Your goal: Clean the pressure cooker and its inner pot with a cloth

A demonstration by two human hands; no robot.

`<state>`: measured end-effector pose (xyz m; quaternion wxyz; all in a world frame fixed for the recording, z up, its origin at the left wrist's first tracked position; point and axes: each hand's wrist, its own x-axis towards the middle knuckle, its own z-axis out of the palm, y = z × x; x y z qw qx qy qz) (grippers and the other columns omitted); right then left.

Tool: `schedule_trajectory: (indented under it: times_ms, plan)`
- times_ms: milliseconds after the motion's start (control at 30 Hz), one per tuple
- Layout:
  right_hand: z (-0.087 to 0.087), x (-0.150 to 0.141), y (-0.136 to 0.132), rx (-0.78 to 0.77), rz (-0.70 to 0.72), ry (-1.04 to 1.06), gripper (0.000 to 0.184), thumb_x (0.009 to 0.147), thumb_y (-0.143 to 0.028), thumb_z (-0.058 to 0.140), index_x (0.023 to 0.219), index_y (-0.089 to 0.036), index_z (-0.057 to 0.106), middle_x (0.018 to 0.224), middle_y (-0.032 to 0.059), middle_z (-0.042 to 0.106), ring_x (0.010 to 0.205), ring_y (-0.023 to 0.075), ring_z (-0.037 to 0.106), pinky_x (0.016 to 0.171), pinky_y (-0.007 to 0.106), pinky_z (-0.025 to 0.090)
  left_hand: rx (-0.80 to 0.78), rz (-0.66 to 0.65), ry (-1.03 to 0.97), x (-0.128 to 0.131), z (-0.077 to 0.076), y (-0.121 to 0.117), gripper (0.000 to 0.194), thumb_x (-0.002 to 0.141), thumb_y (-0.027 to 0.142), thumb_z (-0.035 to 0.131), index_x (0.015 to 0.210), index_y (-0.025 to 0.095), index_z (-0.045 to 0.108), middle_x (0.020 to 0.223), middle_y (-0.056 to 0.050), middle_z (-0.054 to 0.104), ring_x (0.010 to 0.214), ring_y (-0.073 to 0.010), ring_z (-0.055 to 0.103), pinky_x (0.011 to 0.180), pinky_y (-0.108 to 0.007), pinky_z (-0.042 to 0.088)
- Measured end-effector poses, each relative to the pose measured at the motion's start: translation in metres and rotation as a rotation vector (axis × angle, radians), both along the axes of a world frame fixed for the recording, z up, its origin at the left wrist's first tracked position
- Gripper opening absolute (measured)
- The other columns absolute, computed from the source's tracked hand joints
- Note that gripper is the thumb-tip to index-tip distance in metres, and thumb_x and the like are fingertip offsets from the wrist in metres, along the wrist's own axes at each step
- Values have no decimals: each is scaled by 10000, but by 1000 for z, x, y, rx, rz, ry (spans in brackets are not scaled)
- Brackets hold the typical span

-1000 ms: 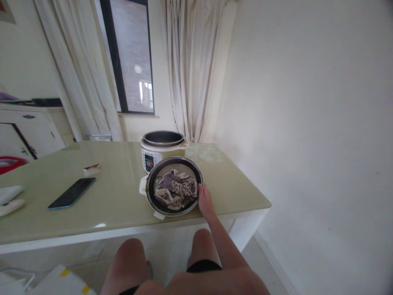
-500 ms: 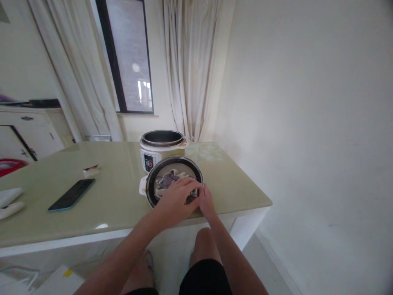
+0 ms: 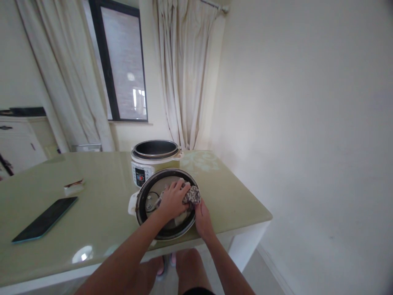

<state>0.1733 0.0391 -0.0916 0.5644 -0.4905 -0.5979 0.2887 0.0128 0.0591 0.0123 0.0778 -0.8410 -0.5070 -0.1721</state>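
Bunching the cloth (image 3: 193, 195) toward the lid's right rim, your left hand (image 3: 174, 200) has bared fittings on the left of the lid (image 3: 166, 181). Its fingers curl around the crumpled, patterned cloth; your right hand's (image 3: 203, 218) grip that rim. The lid sits tilted by the table's (image 3: 233, 192) near edge, before the cooker (image 3: 166, 164).

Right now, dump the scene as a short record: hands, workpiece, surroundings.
left hand: over the bunched patterned cloth, against the lid's underside
right hand: at the right rim of the lid
lid: underside facing the camera, in front of the cooker
cooker: open on the table, control panel facing the person
left side of table: dark phone-like slab, small pale item beyond it
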Motion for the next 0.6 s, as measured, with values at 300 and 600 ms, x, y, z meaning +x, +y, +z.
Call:
schedule_trajectory:
  times_ms: [300,600]
  plan:
    - [8,-2,4,-40,-55,-3,494,1046,-584,351,1077,-209,672,1043,131,753,1088,273,678,977,403,514,-66,-257,235,-79,-4,-16,679,724,336,861,1358,347,619,1496,-83,549,1324,-365,522,1087,-534,467]
    - [5,-1,2,9,48,-17,469,1037,-490,366,1254,-185,649,1220,148,729,1179,268,667,1077,418,492,173,320,-40,-38,5,4,586,863,384,725,1421,264,590,1423,-129,581,1217,-369,563,997,-500,470]
